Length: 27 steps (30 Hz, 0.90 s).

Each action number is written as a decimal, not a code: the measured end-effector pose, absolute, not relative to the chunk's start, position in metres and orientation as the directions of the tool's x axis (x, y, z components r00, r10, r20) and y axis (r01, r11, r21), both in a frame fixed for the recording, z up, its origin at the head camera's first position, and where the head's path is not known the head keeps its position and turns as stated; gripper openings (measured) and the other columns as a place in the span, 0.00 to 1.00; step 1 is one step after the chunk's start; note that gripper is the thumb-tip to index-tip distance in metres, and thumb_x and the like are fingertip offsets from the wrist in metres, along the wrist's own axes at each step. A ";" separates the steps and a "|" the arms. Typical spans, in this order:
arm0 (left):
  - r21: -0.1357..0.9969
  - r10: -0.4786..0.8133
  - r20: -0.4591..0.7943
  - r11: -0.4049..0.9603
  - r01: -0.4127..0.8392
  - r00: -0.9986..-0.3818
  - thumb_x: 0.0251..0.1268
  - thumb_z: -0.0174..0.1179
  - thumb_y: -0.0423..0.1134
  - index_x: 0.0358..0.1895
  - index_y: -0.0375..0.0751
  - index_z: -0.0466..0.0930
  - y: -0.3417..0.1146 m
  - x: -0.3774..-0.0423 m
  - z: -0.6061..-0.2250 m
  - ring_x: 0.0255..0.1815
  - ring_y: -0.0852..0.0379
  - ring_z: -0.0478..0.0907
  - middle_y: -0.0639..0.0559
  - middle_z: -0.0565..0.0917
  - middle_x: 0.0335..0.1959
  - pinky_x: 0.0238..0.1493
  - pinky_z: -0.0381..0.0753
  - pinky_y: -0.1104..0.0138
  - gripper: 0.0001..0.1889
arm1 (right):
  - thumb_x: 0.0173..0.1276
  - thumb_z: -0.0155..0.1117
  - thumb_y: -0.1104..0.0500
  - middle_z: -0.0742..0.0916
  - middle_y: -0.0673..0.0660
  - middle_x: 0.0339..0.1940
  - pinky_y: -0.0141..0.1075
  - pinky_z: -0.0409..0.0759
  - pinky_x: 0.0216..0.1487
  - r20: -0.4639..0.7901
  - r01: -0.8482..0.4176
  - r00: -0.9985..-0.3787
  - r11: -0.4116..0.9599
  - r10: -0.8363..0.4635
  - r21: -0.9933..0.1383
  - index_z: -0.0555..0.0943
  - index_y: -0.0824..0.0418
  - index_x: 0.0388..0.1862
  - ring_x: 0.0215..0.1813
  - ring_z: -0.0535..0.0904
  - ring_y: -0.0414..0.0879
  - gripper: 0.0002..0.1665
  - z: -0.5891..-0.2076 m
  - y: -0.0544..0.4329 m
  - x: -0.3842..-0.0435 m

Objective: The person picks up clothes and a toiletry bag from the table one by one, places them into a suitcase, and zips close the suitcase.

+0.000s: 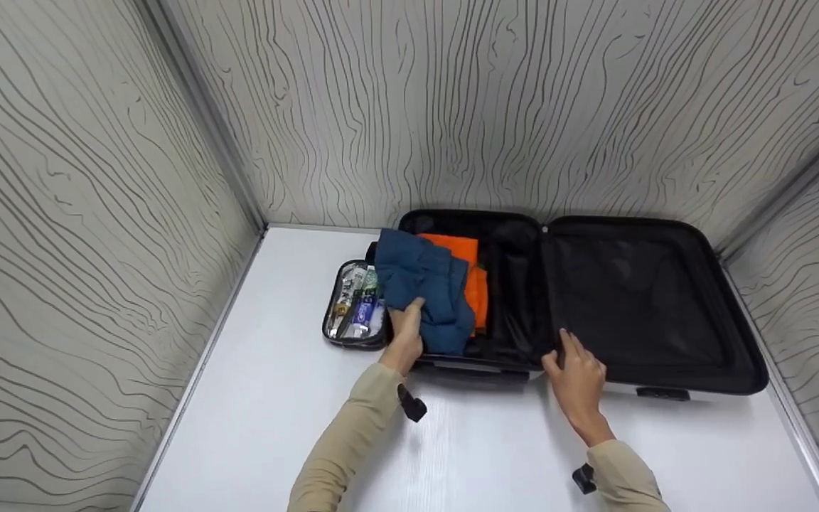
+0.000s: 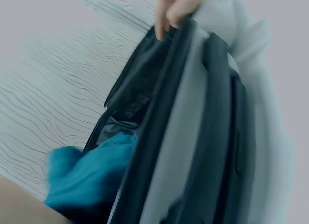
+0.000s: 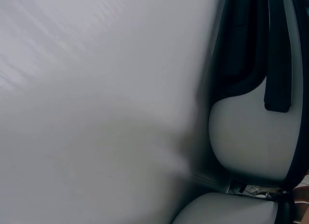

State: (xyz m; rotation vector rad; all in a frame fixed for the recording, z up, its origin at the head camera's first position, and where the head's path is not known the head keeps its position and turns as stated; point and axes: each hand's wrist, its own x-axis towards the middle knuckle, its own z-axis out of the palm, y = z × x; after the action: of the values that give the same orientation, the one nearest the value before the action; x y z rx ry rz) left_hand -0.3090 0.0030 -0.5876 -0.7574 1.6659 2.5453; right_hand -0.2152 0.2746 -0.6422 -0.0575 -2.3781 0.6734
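My left hand (image 1: 406, 334) grips the near edge of a folded dark blue garment (image 1: 424, 284), thumb on top; the other fingers are hidden beneath the cloth. The garment lies over the left half of an open black-lined suitcase (image 1: 516, 306), partly covering an orange garment (image 1: 480, 291). In the left wrist view the blue cloth (image 2: 91, 171) bulges beside the suitcase rim. My right hand (image 1: 576, 377) rests at the suitcase's near edge by the hinge, fingers extended over the rim. The left wrist view shows its fingers (image 2: 169, 16) reaching down over that rim.
Left of the suitcase sits a clear, black-edged toiletry pouch (image 1: 352, 306) with tubes inside. The other suitcase half (image 1: 637, 306) lies open at right. A white table (image 1: 253, 427) carries everything, with wood-grain patterned walls (image 1: 452, 107) behind and at both sides.
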 end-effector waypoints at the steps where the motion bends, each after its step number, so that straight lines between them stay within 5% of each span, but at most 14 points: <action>1: 0.876 -0.240 -0.390 -0.394 -0.278 -0.889 0.67 0.58 0.38 0.79 0.36 0.40 0.000 -0.307 -0.587 0.77 0.43 0.51 0.36 0.51 0.78 0.74 0.54 0.56 0.44 | 0.57 0.64 0.64 0.84 0.72 0.51 0.63 0.73 0.42 0.587 -0.128 -0.782 0.868 0.210 -0.480 0.82 0.72 0.55 0.43 0.81 0.70 0.25 -0.642 0.275 -0.215; 6: 0.896 -0.127 -0.380 -0.299 -0.329 -0.916 0.69 0.54 0.52 0.77 0.38 0.50 -0.023 -0.312 -0.578 0.76 0.42 0.52 0.37 0.55 0.76 0.73 0.52 0.49 0.40 | 0.58 0.64 0.65 0.83 0.72 0.53 0.63 0.73 0.43 0.572 -0.123 -0.794 0.868 0.204 -0.480 0.81 0.72 0.57 0.44 0.81 0.71 0.26 -0.641 0.275 -0.216; 10: 0.864 0.016 -0.391 -0.340 -0.372 -0.920 0.76 0.44 0.53 0.76 0.38 0.57 -0.041 -0.321 -0.571 0.78 0.44 0.46 0.40 0.50 0.78 0.74 0.46 0.47 0.33 | 0.59 0.64 0.65 0.83 0.73 0.54 0.63 0.73 0.43 0.559 -0.116 -0.804 0.867 0.205 -0.485 0.80 0.72 0.58 0.45 0.81 0.71 0.26 -0.640 0.276 -0.215; 14: 0.853 0.105 -0.422 -0.291 -0.434 -0.901 0.76 0.51 0.49 0.78 0.36 0.49 -0.049 -0.329 -0.570 0.78 0.44 0.48 0.40 0.47 0.79 0.74 0.53 0.53 0.37 | 0.59 0.64 0.64 0.83 0.72 0.54 0.63 0.73 0.43 0.558 -0.105 -0.801 0.868 0.215 -0.485 0.80 0.72 0.58 0.45 0.81 0.71 0.26 -0.641 0.277 -0.216; 19: 0.811 0.125 -0.510 -0.259 -0.524 -0.851 0.64 0.65 0.44 0.78 0.36 0.45 -0.046 -0.339 -0.574 0.70 0.42 0.65 0.36 0.59 0.74 0.66 0.69 0.55 0.47 | 0.58 0.65 0.64 0.83 0.72 0.54 0.63 0.73 0.43 0.559 -0.108 -0.802 0.869 0.210 -0.482 0.80 0.71 0.58 0.44 0.81 0.71 0.27 -0.643 0.276 -0.216; 21: 0.807 0.135 -0.512 -0.261 -0.529 -0.848 0.64 0.63 0.39 0.78 0.37 0.45 -0.043 -0.342 -0.575 0.67 0.42 0.68 0.35 0.63 0.72 0.64 0.71 0.56 0.44 | 0.58 0.65 0.64 0.83 0.72 0.53 0.63 0.73 0.43 0.562 -0.111 -0.799 0.867 0.213 -0.486 0.81 0.71 0.57 0.44 0.81 0.71 0.26 -0.643 0.275 -0.216; 27: 0.876 0.122 -0.397 -0.245 -0.415 -0.910 0.53 0.46 0.19 0.80 0.42 0.35 -0.033 -0.343 -0.576 0.70 0.43 0.60 0.36 0.52 0.77 0.66 0.66 0.57 0.50 | 0.57 0.65 0.65 0.83 0.72 0.53 0.64 0.72 0.44 0.564 -0.114 -0.797 0.864 0.215 -0.490 0.81 0.71 0.57 0.44 0.81 0.71 0.27 -0.643 0.274 -0.215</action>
State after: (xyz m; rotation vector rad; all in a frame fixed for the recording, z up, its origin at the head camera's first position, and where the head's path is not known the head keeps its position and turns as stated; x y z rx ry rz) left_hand -0.3433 -0.0334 -0.5755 -0.3524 1.6728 2.2110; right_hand -0.2154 0.2738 -0.6427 -0.0731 -2.3997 0.6816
